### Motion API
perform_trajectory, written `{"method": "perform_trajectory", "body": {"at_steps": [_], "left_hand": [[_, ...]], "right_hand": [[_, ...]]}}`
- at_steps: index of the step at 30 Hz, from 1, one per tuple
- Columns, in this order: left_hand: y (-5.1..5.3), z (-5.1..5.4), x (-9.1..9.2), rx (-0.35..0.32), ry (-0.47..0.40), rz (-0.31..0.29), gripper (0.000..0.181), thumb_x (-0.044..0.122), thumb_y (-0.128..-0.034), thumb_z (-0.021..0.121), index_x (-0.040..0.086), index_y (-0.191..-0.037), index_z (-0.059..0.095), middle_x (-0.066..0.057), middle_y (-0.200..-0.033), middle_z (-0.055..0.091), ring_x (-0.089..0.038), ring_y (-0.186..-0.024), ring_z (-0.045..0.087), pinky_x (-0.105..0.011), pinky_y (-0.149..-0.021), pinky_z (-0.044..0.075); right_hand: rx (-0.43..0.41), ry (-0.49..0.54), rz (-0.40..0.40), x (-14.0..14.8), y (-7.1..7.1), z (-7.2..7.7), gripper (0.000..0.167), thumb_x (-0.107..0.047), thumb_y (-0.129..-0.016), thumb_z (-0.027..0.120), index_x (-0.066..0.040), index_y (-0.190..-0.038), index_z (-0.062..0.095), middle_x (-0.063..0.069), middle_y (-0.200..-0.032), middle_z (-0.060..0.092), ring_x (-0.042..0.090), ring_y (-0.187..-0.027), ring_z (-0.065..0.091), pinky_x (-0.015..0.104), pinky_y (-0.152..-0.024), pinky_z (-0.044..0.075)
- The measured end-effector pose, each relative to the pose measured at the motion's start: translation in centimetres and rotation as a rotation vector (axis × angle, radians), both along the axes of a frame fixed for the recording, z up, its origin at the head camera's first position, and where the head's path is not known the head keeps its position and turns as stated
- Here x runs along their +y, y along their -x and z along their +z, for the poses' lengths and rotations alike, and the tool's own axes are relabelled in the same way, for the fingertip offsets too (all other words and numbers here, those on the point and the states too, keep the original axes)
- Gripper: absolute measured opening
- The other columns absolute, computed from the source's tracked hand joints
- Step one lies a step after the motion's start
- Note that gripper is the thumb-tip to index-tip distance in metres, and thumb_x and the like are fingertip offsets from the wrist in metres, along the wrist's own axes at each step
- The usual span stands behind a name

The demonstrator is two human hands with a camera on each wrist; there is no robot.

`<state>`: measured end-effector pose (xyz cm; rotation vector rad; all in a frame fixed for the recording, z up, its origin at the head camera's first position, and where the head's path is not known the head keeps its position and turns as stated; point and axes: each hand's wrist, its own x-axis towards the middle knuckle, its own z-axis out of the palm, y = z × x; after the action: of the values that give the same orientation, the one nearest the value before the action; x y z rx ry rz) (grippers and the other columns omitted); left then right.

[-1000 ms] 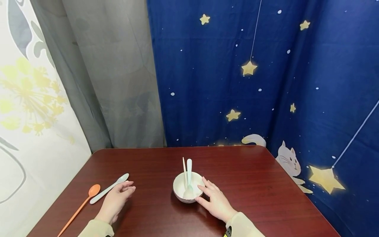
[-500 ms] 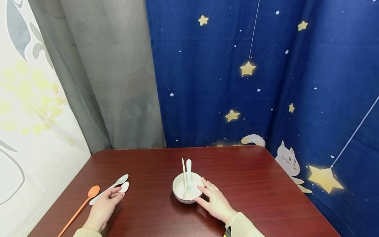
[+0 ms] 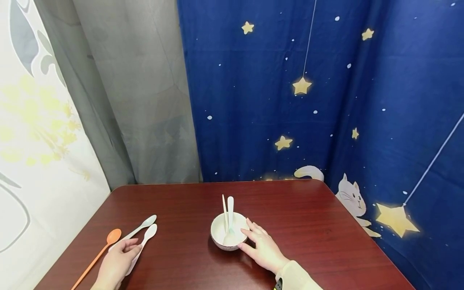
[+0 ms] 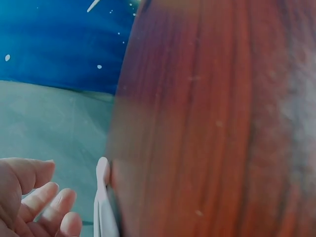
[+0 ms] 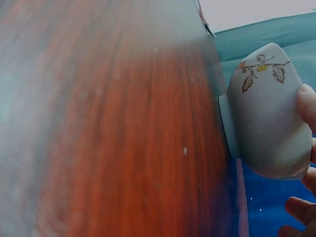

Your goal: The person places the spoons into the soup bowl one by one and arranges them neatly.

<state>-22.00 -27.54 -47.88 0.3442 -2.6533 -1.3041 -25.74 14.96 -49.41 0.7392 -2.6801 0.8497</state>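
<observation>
A bowl on the table holds a pale spoon and a thin, light stick leaning over its far rim. My right hand touches the bowl's right side, fingers spread and nearly straight; in the right wrist view the thumb rests by the rim of the bowl. Over the handles of a white spoon and a pale green spoon is my left hand. In the left wrist view its loosely bent fingers stand apart from the spoons.
An orange spoon lies left of the pale spoons, its long handle running to the lower left. Curtains hang behind the dark red table and along both sides of it.
My left hand has drawn back toward the lower left, uncovering the white spoon's bowl and then part of its handle. The right hand has stayed at the bowl.
</observation>
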Motion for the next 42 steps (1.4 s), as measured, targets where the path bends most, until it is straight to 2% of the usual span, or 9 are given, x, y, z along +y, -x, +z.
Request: {"method": "perform_trajectory", "body": {"at_steps": [6,12,17,22,26,29,31,36,42], "left_hand": [[-0.3,-0.5,-0.5,-0.021,0.000,0.018,0.046,0.026,-0.0912,0.064,-0.006,-0.123,0.057,-0.011,-0.100,0.068,-0.016,-0.090,0.058,-0.035,-0.078,0.040],[0.1,-0.9,-0.7,-0.027,0.028,0.019,0.047,0.027,-0.0899,0.065,-0.007,-0.121,0.058,-0.014,-0.099,0.068,-0.030,-0.095,0.060,-0.044,-0.080,0.041],[0.5,-1.8,-0.6,-0.022,0.013,0.018,0.051,0.029,-0.0908,0.064,-0.009,-0.123,0.056,-0.022,-0.106,0.064,-0.036,-0.101,0.057,-0.045,-0.081,0.040],[0.6,-2.5,-0.5,-0.042,-0.046,0.021,0.060,0.033,-0.0921,0.062,-0.011,-0.130,0.048,-0.032,-0.118,0.056,-0.041,-0.109,0.052,-0.051,-0.088,0.039],[0.7,-2.8,-0.2,-0.053,-0.017,0.082,0.069,0.047,-0.0899,0.062,-0.004,-0.134,0.048,-0.029,-0.126,0.054,-0.046,-0.116,0.046,-0.059,-0.090,0.029],[0.7,-3.1,0.3,-0.064,0.046,0.155,0.071,0.057,-0.0855,0.063,0.006,-0.133,0.054,-0.021,-0.128,0.057,-0.051,-0.115,0.041,-0.062,-0.081,0.023],[0.8,-3.4,0.6,-0.065,0.076,0.193,0.068,0.060,-0.0836,0.063,0.010,-0.130,0.058,-0.020,-0.130,0.056,-0.054,-0.112,0.038,-0.061,-0.076,0.022],[0.9,-3.7,1.2,-0.056,0.133,0.238,0.057,0.055,-0.0840,0.066,0.015,-0.125,0.064,-0.028,-0.133,0.050,-0.058,-0.106,0.038,-0.060,-0.071,0.023],[0.9,-3.5,1.5,-0.053,0.150,0.247,0.046,0.041,-0.0862,0.067,0.014,-0.123,0.065,-0.031,-0.130,0.050,-0.057,-0.104,0.040,-0.059,-0.070,0.024]], "right_hand": [[0.008,0.000,0.004,0.0,0.0,-0.1,0.057,-0.053,-0.093,0.054,-0.010,-0.129,0.062,0.014,-0.149,0.039,0.038,-0.135,0.037,0.056,-0.103,0.035],[0.013,-0.001,-0.004,-0.1,-0.1,0.0,0.056,-0.053,-0.093,0.055,-0.011,-0.129,0.062,0.013,-0.149,0.039,0.038,-0.134,0.038,0.056,-0.103,0.036],[0.007,0.002,0.001,-0.1,-0.1,0.1,0.056,-0.052,-0.093,0.055,-0.010,-0.129,0.062,0.014,-0.149,0.039,0.038,-0.134,0.038,0.057,-0.103,0.035],[0.000,0.004,0.010,-0.1,-0.1,0.1,0.057,-0.052,-0.093,0.055,-0.009,-0.129,0.061,0.015,-0.149,0.039,0.038,-0.134,0.038,0.057,-0.103,0.035],[0.003,0.002,0.004,-0.1,-0.1,0.0,0.057,-0.053,-0.093,0.055,-0.010,-0.129,0.062,0.014,-0.149,0.039,0.038,-0.134,0.038,0.057,-0.103,0.035],[0.000,0.004,0.003,0.0,-0.1,0.0,0.057,-0.053,-0.093,0.055,-0.010,-0.129,0.061,0.015,-0.149,0.039,0.038,-0.134,0.037,0.057,-0.103,0.035],[-0.003,0.004,0.003,0.0,-0.1,0.0,0.057,-0.053,-0.093,0.055,-0.010,-0.129,0.061,0.015,-0.149,0.039,0.038,-0.134,0.037,0.057,-0.103,0.035],[0.000,0.002,0.000,-0.1,-0.1,0.0,0.057,-0.053,-0.093,0.055,-0.010,-0.129,0.061,0.015,-0.149,0.039,0.038,-0.134,0.037,0.057,-0.103,0.035],[0.004,0.002,-0.003,0.0,-0.1,-0.1,0.056,-0.052,-0.093,0.056,-0.010,-0.129,0.062,0.015,-0.149,0.039,0.038,-0.135,0.037,0.057,-0.103,0.035]]}}
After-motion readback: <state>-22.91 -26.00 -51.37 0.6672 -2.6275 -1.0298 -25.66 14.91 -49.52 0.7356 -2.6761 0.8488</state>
